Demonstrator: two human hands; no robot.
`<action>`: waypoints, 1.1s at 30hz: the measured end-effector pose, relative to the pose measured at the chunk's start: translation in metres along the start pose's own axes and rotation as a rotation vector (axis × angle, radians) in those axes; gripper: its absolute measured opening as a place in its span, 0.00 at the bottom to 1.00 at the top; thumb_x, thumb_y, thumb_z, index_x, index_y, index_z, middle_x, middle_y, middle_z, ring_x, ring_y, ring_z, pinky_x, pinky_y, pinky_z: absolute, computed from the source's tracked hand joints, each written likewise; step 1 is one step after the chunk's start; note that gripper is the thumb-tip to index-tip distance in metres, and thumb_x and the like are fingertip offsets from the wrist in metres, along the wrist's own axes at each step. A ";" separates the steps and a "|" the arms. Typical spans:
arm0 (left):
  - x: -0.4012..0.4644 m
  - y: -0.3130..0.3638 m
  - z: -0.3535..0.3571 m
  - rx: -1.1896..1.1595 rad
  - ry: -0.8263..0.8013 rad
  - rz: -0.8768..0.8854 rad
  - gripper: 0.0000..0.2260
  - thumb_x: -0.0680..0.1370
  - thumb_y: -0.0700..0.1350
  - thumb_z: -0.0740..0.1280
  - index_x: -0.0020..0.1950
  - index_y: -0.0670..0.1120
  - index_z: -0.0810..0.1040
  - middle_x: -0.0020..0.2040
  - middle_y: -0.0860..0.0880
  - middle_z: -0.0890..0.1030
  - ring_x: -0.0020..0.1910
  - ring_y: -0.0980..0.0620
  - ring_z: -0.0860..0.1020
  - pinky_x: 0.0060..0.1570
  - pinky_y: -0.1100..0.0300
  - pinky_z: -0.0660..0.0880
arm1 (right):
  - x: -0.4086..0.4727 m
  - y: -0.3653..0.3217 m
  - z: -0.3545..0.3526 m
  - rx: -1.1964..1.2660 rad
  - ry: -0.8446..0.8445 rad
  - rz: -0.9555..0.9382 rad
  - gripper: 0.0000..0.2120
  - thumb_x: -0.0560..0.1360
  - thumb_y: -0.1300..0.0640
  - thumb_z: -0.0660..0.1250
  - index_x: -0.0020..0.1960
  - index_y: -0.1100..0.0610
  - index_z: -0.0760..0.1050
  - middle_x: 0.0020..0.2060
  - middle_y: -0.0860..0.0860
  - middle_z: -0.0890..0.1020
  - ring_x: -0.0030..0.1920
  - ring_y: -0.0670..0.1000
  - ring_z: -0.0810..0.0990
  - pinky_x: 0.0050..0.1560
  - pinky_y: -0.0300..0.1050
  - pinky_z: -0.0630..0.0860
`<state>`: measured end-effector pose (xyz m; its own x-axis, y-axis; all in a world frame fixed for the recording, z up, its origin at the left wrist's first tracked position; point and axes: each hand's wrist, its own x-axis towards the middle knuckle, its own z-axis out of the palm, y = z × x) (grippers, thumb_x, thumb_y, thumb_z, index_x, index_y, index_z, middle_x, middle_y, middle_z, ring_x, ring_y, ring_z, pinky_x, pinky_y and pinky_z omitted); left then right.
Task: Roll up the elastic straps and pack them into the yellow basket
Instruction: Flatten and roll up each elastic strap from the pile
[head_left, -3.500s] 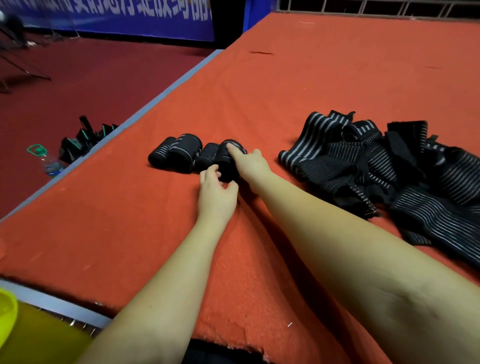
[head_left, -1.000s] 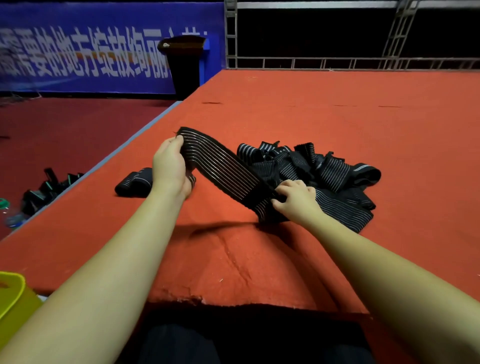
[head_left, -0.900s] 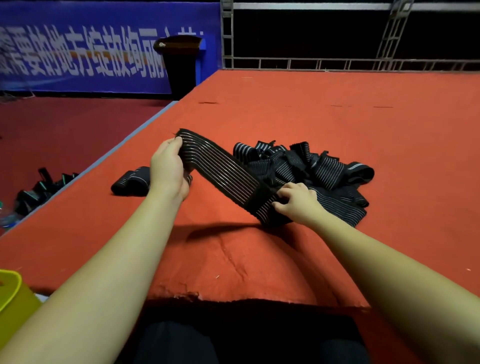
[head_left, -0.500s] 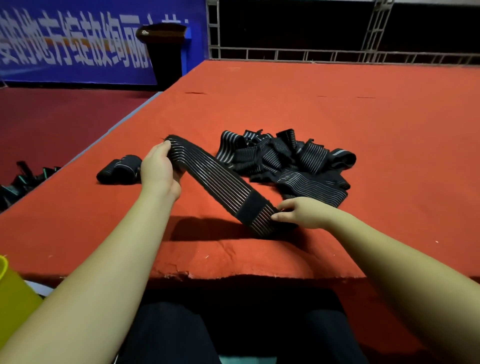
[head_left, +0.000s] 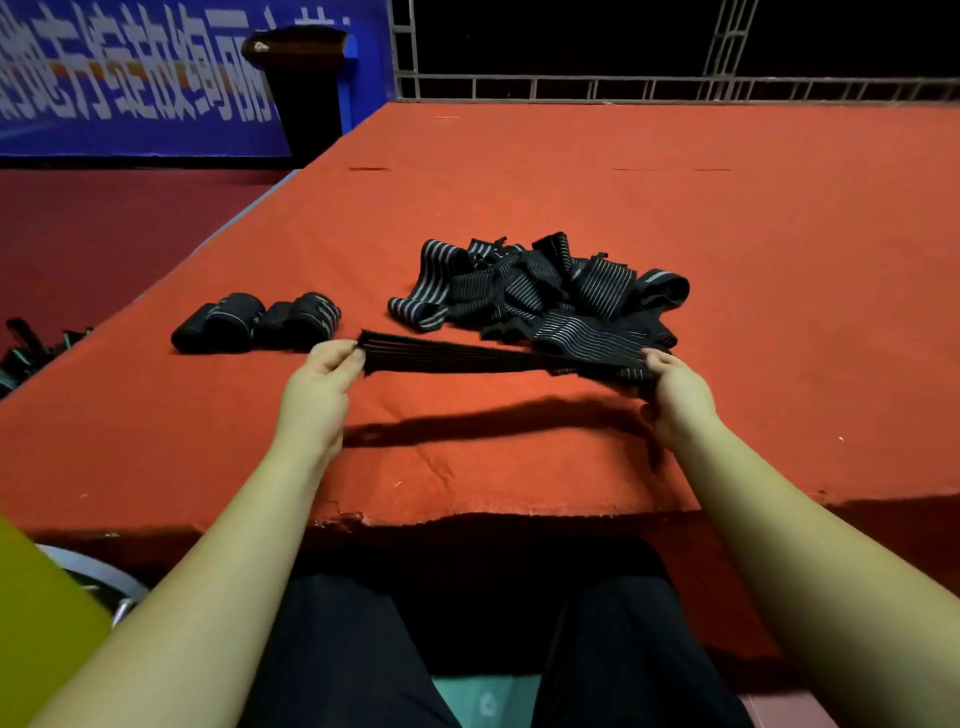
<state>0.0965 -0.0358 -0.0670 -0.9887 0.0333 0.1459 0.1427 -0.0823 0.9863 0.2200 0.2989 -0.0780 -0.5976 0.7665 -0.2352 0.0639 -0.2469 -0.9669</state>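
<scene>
A black elastic strap with grey stripes (head_left: 467, 356) is stretched level above the red carpeted platform (head_left: 675, 208). My left hand (head_left: 322, 374) pinches its left end and my right hand (head_left: 675, 387) grips its right end. Behind it lies a loose pile of unrolled straps (head_left: 540, 291). Rolled straps (head_left: 254, 327) sit in a row to the left of the pile. A corner of the yellow basket (head_left: 36, 613) shows at the lower left, below the platform edge.
The platform's near edge (head_left: 467, 517) runs just in front of my knees. More dark straps (head_left: 31, 348) lie on the lower floor at the left. A black bin (head_left: 298, 83) and a blue banner stand far back.
The strap went from slanting with its striped face showing to lying flat and taut, edge-on. My left hand dropped lower and my right hand moved out to the right.
</scene>
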 end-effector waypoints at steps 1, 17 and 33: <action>-0.002 -0.004 -0.005 0.003 0.035 0.005 0.08 0.81 0.39 0.64 0.58 0.46 0.78 0.54 0.50 0.78 0.51 0.60 0.76 0.51 0.72 0.68 | 0.000 0.000 -0.004 0.086 0.065 0.013 0.11 0.80 0.62 0.58 0.49 0.53 0.79 0.34 0.47 0.79 0.32 0.49 0.74 0.27 0.37 0.65; -0.022 -0.038 -0.052 0.359 -0.138 -0.077 0.09 0.79 0.45 0.68 0.38 0.51 0.78 0.31 0.58 0.78 0.35 0.55 0.73 0.35 0.60 0.68 | -0.022 0.037 -0.045 -0.672 0.080 -0.386 0.06 0.75 0.57 0.63 0.49 0.50 0.77 0.46 0.50 0.81 0.47 0.53 0.78 0.44 0.46 0.69; -0.040 -0.060 -0.042 1.091 -0.016 0.130 0.01 0.78 0.44 0.64 0.48 0.49 0.75 0.49 0.47 0.78 0.53 0.43 0.71 0.52 0.48 0.71 | -0.026 0.059 -0.053 -1.141 0.155 -0.455 0.09 0.77 0.56 0.62 0.54 0.57 0.77 0.52 0.58 0.75 0.58 0.62 0.71 0.55 0.55 0.70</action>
<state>0.1255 -0.0738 -0.1355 -0.9636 0.1020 0.2470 0.2168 0.8389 0.4993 0.2815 0.2956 -0.1343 -0.6520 0.7284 0.2108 0.5809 0.6584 -0.4786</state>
